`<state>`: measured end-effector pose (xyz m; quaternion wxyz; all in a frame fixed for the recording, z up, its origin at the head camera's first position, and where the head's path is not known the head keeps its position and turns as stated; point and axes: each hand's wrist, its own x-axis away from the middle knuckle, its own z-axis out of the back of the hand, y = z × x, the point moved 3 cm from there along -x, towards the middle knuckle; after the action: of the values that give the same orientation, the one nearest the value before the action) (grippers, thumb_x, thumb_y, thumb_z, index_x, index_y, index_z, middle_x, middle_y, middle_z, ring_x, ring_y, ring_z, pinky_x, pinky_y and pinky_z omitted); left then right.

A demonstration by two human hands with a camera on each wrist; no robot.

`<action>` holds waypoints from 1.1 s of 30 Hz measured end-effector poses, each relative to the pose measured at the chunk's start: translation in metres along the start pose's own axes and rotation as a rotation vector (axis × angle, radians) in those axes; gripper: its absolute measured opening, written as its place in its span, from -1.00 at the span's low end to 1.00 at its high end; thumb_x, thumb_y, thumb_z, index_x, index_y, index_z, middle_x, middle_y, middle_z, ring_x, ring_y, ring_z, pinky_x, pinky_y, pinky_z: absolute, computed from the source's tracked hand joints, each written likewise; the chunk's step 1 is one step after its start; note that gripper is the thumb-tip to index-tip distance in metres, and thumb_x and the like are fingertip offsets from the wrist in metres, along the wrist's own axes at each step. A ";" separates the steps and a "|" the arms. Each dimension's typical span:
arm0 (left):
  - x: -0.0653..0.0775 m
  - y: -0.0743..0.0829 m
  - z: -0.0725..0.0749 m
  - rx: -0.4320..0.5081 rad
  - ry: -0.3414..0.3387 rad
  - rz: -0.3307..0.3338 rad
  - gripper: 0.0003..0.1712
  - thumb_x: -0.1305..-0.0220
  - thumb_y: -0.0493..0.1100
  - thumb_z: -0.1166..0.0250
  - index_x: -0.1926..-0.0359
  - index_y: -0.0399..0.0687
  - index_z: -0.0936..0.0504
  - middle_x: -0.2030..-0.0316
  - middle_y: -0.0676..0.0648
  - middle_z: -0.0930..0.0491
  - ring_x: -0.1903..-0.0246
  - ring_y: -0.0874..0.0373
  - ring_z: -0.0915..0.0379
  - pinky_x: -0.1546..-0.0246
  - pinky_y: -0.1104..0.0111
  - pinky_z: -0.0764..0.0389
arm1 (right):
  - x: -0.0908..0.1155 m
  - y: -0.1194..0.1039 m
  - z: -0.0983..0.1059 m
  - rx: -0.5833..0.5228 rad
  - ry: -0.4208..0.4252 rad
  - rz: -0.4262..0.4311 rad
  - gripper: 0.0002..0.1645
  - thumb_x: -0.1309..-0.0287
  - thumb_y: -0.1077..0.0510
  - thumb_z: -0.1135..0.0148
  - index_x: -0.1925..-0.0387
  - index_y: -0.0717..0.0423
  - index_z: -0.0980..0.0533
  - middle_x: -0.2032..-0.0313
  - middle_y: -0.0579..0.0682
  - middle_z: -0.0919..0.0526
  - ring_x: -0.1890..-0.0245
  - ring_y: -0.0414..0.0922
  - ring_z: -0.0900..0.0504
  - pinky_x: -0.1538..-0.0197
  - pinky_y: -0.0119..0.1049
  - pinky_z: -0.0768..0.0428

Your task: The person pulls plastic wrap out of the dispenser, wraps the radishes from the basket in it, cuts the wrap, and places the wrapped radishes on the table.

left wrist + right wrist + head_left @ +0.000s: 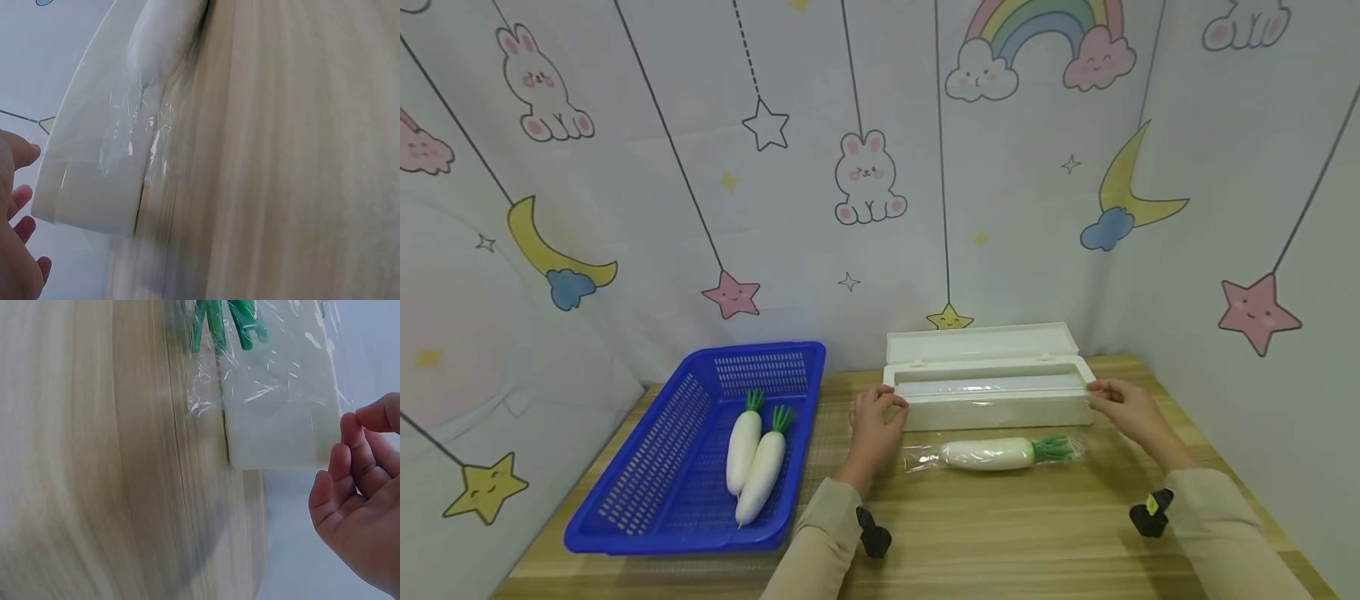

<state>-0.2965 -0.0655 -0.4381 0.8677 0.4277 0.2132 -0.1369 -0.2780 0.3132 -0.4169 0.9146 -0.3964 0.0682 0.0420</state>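
A long white cling film dispenser box (992,414) stands at the back of the table with its lid (981,340) raised and a roll of film (988,385) inside. My left hand (878,421) is at the box's left front corner, thumb and index fingertips pinching the film's edge. At the opposite corner my right hand (1127,412) pinches the clear film between thumb and index finger, the other fingers loosely curled in the right wrist view. Between the hands, just before the box, lies a white radish (988,454) with green stems, wrapped in clear film.
To the left sits a blue plastic basket (681,546) with two bare white radishes, one (743,442) beside the other (762,477). Behind the wooden table (1000,542) hangs a white cloth (805,225) printed with rabbits, stars and moons.
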 end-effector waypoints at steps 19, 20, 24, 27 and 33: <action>0.031 -0.001 0.008 0.169 -0.034 0.011 -0.94 -0.10 -0.30 -0.34 0.42 -0.24 -0.65 0.09 -0.19 -0.56 -0.02 -0.12 -0.30 -0.04 0.01 -0.22 | 0.028 0.005 0.005 0.039 -0.038 0.130 -0.79 -0.27 0.26 -0.15 0.20 0.35 -0.61 0.18 0.23 -0.67 0.28 -0.44 -0.47 0.26 -0.38 -0.52; 0.033 -0.001 0.008 0.181 -0.050 0.021 -0.94 -0.11 -0.30 -0.34 0.42 -0.24 -0.65 0.09 -0.21 -0.57 -0.03 -0.13 -0.30 -0.05 0.01 -0.23 | 0.029 0.006 0.005 0.036 -0.048 0.134 -0.79 -0.27 0.25 -0.15 0.21 0.35 -0.61 0.18 0.22 -0.67 0.29 -0.46 -0.46 0.27 -0.38 -0.52; 0.040 -0.002 0.009 0.222 -0.128 0.073 -0.94 -0.15 -0.28 -0.33 0.40 -0.22 -0.64 0.04 -0.22 -0.55 -0.08 -0.13 -0.27 -0.09 -0.02 -0.22 | 0.036 0.013 0.005 0.023 -0.097 0.121 -0.79 -0.25 0.24 -0.16 0.22 0.33 -0.62 0.21 0.16 -0.67 0.30 -0.43 -0.46 0.30 -0.39 -0.52; 0.045 -0.002 0.010 0.219 -0.166 0.076 -0.94 -0.16 -0.27 -0.33 0.39 -0.19 -0.65 0.04 -0.19 -0.54 -0.08 -0.11 -0.25 -0.07 -0.03 -0.23 | 0.039 0.019 0.002 0.013 -0.126 0.099 -0.81 -0.23 0.25 -0.18 0.24 0.32 -0.62 0.22 0.10 -0.65 0.31 -0.42 -0.45 0.29 -0.40 -0.51; 0.053 -0.007 0.011 0.144 -0.210 0.025 -0.92 -0.10 -0.24 -0.36 0.42 -0.17 -0.66 0.07 -0.16 -0.54 -0.04 -0.10 -0.27 -0.02 -0.07 -0.20 | 0.043 0.023 -0.003 0.025 -0.163 0.156 -0.88 -0.16 0.33 -0.19 0.31 0.28 -0.63 0.24 0.13 -0.66 0.32 -0.42 -0.46 0.27 -0.38 -0.50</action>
<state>-0.2512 -0.0813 -0.4631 0.8538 0.4749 0.1056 -0.1851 -0.2393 0.3276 -0.4420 0.9160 -0.3736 0.0247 0.1442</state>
